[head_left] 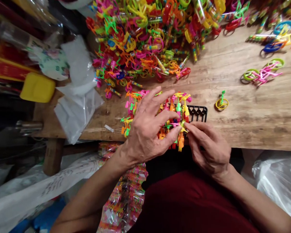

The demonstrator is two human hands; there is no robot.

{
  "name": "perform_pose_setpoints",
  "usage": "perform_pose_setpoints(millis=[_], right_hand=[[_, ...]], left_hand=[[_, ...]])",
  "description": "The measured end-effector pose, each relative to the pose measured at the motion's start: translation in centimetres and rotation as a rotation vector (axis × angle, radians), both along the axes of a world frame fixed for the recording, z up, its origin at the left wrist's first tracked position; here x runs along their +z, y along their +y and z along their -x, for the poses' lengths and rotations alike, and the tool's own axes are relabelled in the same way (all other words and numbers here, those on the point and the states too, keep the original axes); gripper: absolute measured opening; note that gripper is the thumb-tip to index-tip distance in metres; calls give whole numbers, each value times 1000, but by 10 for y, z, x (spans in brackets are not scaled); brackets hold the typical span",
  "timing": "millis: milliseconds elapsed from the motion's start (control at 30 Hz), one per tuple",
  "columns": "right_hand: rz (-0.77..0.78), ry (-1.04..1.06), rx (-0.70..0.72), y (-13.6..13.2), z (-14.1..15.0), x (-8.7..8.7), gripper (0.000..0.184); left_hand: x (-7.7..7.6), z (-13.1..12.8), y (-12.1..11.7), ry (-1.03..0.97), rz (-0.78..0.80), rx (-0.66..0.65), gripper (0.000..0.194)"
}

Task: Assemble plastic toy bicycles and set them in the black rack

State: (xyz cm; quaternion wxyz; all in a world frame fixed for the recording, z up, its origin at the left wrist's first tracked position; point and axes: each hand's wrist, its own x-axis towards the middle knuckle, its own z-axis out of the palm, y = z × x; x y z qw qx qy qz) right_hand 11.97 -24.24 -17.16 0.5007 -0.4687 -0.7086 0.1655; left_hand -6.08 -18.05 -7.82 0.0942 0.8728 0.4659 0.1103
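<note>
A black plastic rack [198, 112] at the near edge of the wooden table [252, 113] is packed with small bright plastic toy parts [178, 105]. My left hand [149, 127] lies over the rack's left side with fingers spread across the parts and its thumb meeting a small yellow piece [183, 126]. My right hand [208, 147] pinches that same yellow piece between thumb and forefinger at the rack's front edge.
A large heap of coloured plastic toy bicycles and tubes [145, 38] fills the far table. Loose toy bicycles [263, 72] and a yellow wheel part [221, 103] lie at right. White plastic bags [76, 97] and a yellow box [37, 87] sit at left. Packaged toys [122, 197] hang below.
</note>
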Motion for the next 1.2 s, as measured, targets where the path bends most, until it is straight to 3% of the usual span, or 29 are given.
perform_pose_setpoints(millis=[233, 433, 533, 667, 800, 900, 1067, 1200], right_hand=[[64, 34, -21, -8, 13, 0, 60], [109, 30, -41, -5, 15, 5, 50], [125, 38, -55, -5, 4, 6, 50], [150, 68, -201, 1, -27, 2, 40], [121, 10, -323, 21, -57, 0, 30], [19, -63, -313, 42, -69, 6, 29], [-77, -204, -257, 77, -94, 12, 28], [-89, -342, -305, 125, -120, 13, 21]], left_hand=[[-9, 3, 0, -19, 14, -75, 18], [-11, 4, -1, -32, 15, -67, 21], [-11, 7, -3, -32, 29, -57, 21], [0, 4, -5, -78, 37, -26, 33], [8, -12, 7, -41, -36, -6, 53], [-2, -20, 24, 20, -89, -63, 68], [-29, -15, 41, -15, -54, -76, 54], [-30, -9, 40, -61, -58, -66, 53]])
